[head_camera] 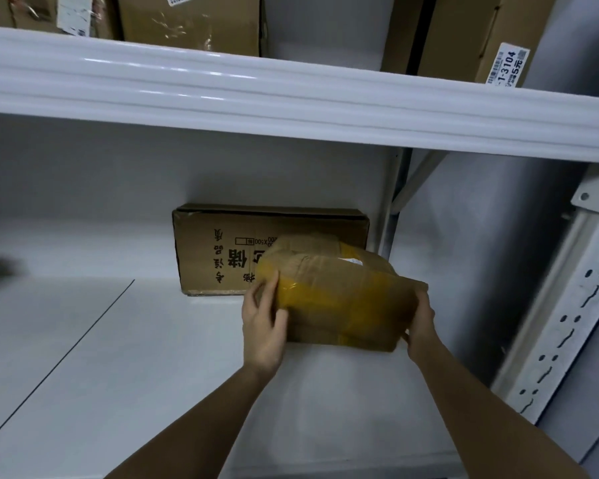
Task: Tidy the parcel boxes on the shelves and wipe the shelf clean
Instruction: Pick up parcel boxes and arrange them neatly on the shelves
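Yellow-taped parcel (pixel 339 299) sits gripped between your left hand (pixel 261 326) and right hand (pixel 421 318), seemingly resting on the shelf (pixel 153 357); fingers curl round its ends. A cardboard box (pixel 222 250) stands just behind.

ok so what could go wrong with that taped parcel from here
1. Both hands, left hand and right hand, grip only the ends of the taped parcel; glossy yellow tape may let it slip.
2. Pushed back, it could knock the printed box behind it.
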A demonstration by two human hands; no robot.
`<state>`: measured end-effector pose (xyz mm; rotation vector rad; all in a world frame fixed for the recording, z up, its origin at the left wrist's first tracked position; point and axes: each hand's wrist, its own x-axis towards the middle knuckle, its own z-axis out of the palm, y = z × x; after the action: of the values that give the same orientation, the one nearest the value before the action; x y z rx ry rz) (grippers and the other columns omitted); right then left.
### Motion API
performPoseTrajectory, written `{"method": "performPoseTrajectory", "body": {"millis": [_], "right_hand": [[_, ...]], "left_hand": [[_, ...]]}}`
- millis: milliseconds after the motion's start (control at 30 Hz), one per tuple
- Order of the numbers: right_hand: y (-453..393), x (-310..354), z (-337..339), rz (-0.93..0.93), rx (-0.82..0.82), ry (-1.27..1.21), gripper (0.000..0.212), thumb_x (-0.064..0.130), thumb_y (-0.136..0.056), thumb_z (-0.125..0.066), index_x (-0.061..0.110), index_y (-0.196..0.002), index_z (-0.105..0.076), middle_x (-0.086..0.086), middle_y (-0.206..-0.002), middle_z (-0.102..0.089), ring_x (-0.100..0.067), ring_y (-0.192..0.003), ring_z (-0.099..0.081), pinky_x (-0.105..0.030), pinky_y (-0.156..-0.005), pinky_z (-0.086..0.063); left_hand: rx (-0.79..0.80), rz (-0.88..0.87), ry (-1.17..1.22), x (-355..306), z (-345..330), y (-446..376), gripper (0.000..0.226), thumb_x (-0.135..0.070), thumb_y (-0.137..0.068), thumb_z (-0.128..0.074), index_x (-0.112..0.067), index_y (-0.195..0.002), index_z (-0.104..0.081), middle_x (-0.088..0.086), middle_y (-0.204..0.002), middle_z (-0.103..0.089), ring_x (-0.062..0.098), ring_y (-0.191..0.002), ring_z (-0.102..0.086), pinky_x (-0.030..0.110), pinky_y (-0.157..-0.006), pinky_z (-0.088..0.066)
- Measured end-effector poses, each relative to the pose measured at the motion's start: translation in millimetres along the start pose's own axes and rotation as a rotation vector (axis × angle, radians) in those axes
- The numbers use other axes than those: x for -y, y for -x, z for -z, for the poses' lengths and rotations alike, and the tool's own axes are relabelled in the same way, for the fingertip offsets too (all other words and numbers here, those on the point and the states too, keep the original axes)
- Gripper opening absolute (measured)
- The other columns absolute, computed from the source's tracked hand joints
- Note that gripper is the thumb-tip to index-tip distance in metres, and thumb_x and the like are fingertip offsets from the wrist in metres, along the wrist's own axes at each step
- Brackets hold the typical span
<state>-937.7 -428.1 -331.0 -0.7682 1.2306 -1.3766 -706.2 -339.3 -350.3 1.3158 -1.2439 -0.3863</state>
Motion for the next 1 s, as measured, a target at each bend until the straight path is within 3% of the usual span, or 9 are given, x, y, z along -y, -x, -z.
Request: {"method": "performPoseTrajectory", "body": {"millis": [67, 133, 300, 400, 467, 533, 633, 800, 1000], "right_hand": [[10.6, -1.4, 5.1, -0.01, 0.009, -0.024, 0.064, 0.059, -0.098, -0.024, 0.024, -0.152, -0.019, -0.006, -0.154, -0.031, -0.033, -0.138, -0.034, -0.052, -0.111, -0.028], [19.0, -2.1, 8.6, -0.019, 0.012, -0.059, 0.064, 0.059, -0.098, -0.023, 0.024, -0.152, -0.02, -0.006, -0.155, -0.031, -0.033, -0.139, -0.033, -0.051, -0.111, -0.028], [40.5, -4.9, 3.5, -0.063, 0.014, -0.12, 0.063, 0.058, -0.098, -0.025, 0.022, -0.151, -0.026, -0.008, -0.151, -0.037, -0.033, -0.136, -0.038, -0.05, -0.107, -0.033], [48.7, -8.9, -1.9, -0.066, 0.006, -0.162, 0.064, 0.06, -0.097, -0.025, 0.023, -0.149, -0.03, -0.008, -0.148, -0.041, -0.033, -0.133, -0.041, -0.051, -0.106, -0.035], [52.2, -12.9, -4.5, -0.078, 0.007, -0.194, 0.063, 0.061, -0.097, -0.025, 0.024, -0.148, -0.032, -0.007, -0.147, -0.042, -0.032, -0.132, -0.042, -0.051, -0.107, -0.036], [56.4, -16.9, -7.7, -0.092, 0.028, -0.226, 0.063, 0.061, -0.097, -0.026, 0.024, -0.148, -0.032, -0.007, -0.147, -0.042, -0.032, -0.131, -0.042, -0.051, -0.106, -0.037], [60.7, -21.6, -14.9, -0.121, 0.075, -0.281, 0.063, 0.06, -0.096, -0.029, 0.021, -0.144, -0.038, -0.009, -0.139, -0.047, -0.03, -0.118, -0.049, -0.048, -0.096, -0.042], [61.4, -25.8, -23.1, -0.122, 0.129, -0.376, 0.061, 0.057, -0.095, -0.031, 0.018, -0.141, -0.042, -0.012, -0.133, -0.052, -0.029, -0.1, -0.056, -0.046, -0.091, -0.045], [62.5, -25.5, -12.0, -0.085, 0.156, -0.433, 0.061, 0.059, -0.093, -0.037, 0.02, -0.14, -0.044, -0.011, -0.129, -0.054, -0.029, -0.104, -0.058, -0.046, -0.089, -0.046]], "left_hand": [[0.038, -0.127, -0.06, -3.2, 6.2, 7.7, 0.052, -0.059, -0.089, -0.036, -0.065, -0.137, -0.019, -0.009, -0.155, -0.009, 0.019, -0.144, -0.012, 0.045, -0.117, -0.021], [0.091, -0.22, -0.147, -6.9, 11.6, 11.7, 0.06, -0.077, -0.082, -0.03, -0.066, -0.139, -0.013, -0.011, -0.158, 0.004, 0.019, -0.147, 0.0, 0.052, -0.117, -0.017], [0.12, -0.33, -0.269, -29.6, 28.0, 12.1, 0.068, -0.086, -0.077, -0.023, -0.066, -0.139, -0.004, -0.011, -0.158, 0.019, 0.019, -0.146, 0.017, 0.059, -0.116, -0.008], [0.118, -0.437, -0.294, -46.7, 35.3, 15.1, 0.07, -0.084, -0.079, -0.019, -0.061, -0.142, 0.002, -0.012, -0.16, 0.011, 0.016, -0.146, 0.015, 0.06, -0.115, -0.005], [0.077, -0.452, -0.214, -58.5, 40.2, 18.0, 0.074, -0.08, -0.083, -0.019, -0.049, -0.148, 0.0, -0.016, -0.159, -0.001, 0.015, -0.148, 0.004, 0.06, -0.116, -0.011], [0.007, -0.478, -0.178, -67.9, 43.8, 20.5, 0.077, -0.075, -0.087, -0.018, -0.033, -0.152, -0.01, -0.016, -0.158, -0.013, 0.013, -0.147, -0.009, 0.057, -0.116, -0.015], [-0.04, -0.655, -0.285, -79.6, 45.6, 26.2, 0.078, -0.068, -0.092, -0.013, -0.018, -0.15, -0.024, -0.005, -0.158, -0.021, 0.017, -0.147, -0.015, 0.046, -0.119, -0.01], [-0.01, -0.878, -0.365, -92.4, 45.4, 35.1, 0.069, -0.064, -0.092, -0.019, -0.02, -0.144, -0.034, 0.009, -0.154, -0.026, 0.026, -0.146, -0.018, 0.049, -0.118, -0.008], [-0.043, -0.795, -0.456, -79.9, 61.2, 27.9, 0.073, -0.068, -0.09, -0.019, -0.022, -0.144, -0.033, 0.003, -0.156, -0.027, 0.022, -0.145, -0.021, 0.051, -0.115, -0.014]]}}
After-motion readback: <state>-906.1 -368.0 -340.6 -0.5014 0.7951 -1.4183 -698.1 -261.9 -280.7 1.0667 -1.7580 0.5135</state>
